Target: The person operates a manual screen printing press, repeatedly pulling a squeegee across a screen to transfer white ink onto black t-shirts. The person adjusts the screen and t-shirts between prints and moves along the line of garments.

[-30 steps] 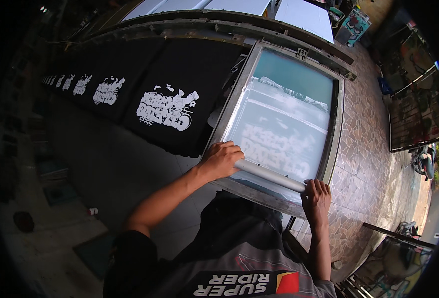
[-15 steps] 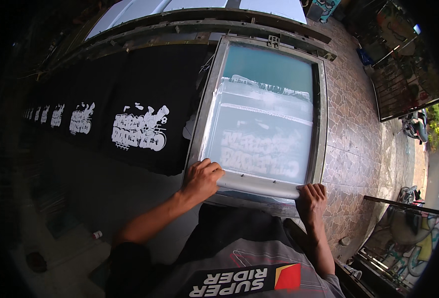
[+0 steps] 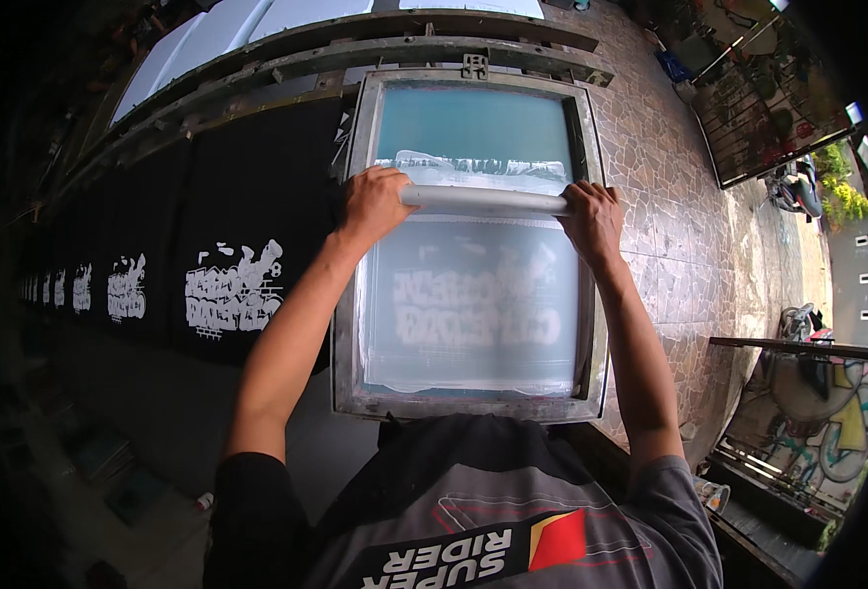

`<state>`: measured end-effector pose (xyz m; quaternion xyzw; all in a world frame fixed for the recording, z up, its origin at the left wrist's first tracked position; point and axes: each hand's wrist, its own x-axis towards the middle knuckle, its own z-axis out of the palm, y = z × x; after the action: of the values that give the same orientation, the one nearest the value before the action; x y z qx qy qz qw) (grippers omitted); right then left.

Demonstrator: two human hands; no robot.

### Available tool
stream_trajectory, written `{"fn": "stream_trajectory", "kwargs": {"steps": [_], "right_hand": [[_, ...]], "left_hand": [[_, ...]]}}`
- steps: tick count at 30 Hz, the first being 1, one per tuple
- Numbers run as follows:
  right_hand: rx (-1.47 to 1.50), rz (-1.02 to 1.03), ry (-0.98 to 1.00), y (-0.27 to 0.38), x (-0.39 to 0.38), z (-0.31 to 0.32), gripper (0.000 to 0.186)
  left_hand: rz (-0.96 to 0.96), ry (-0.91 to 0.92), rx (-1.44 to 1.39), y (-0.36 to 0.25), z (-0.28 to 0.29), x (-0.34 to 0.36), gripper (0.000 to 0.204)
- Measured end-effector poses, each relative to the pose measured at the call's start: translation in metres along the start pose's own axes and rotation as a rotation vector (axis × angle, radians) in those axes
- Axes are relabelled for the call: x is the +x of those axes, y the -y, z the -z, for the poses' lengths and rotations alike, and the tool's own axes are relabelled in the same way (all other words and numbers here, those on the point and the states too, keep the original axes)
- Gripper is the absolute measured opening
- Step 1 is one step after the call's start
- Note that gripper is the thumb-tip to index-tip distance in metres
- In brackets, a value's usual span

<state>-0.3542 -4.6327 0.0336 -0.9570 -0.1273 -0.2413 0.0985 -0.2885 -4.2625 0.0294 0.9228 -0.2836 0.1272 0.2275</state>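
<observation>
A framed printing screen lies before me, its teal mesh coated with thin white ink and a faint design showing through the lower half. Across its upper part lies a long grey squeegee. My left hand is wrapped round the squeegee's left end, near the frame's left rail. Round the right end my right hand is closed, close to the right rail. Just beyond the squeegee a ridge of thick white ink runs across the mesh. What lies under the screen is hidden.
To the left, black fabric panels with white prints stretch away in a row. Metal rails run along the far side, with white panels beyond them. On the right is a stone-patterned floor; a painted panel stands at lower right.
Both hands have carried the squeegee away from me, from the near end of the screen to its upper part. My arms are now stretched out, and the view has shifted right.
</observation>
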Motion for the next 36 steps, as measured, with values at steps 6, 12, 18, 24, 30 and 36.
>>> {"fn": "stream_trajectory", "kwargs": {"steps": [6, 12, 18, 24, 30, 36], "right_hand": [[0.032, -0.046, 0.049, 0.026, -0.059, 0.024, 0.014], [0.066, -0.087, 0.184, 0.099, -0.231, 0.107, 0.02], [0.044, -0.098, 0.101, 0.12, -0.259, 0.118, 0.024], [0.103, -0.138, 0.166, 0.125, -0.233, 0.132, 0.025], [0.112, -0.157, 0.225, 0.117, -0.235, 0.131, 0.026], [0.093, -0.111, 0.226, 0.105, -0.224, 0.125, 0.023]], "left_hand": [[0.082, 0.07, -0.006, -0.034, 0.014, -0.056, 0.039], [0.119, 0.055, -0.081, -0.139, 0.049, -0.227, 0.031], [0.103, -0.045, -0.093, -0.16, 0.046, -0.263, 0.032], [0.113, 0.002, -0.088, -0.156, 0.051, -0.256, 0.034], [0.1, 0.011, -0.129, -0.153, 0.054, -0.245, 0.038], [0.156, 0.117, -0.162, -0.151, 0.063, -0.233, 0.042]]}}
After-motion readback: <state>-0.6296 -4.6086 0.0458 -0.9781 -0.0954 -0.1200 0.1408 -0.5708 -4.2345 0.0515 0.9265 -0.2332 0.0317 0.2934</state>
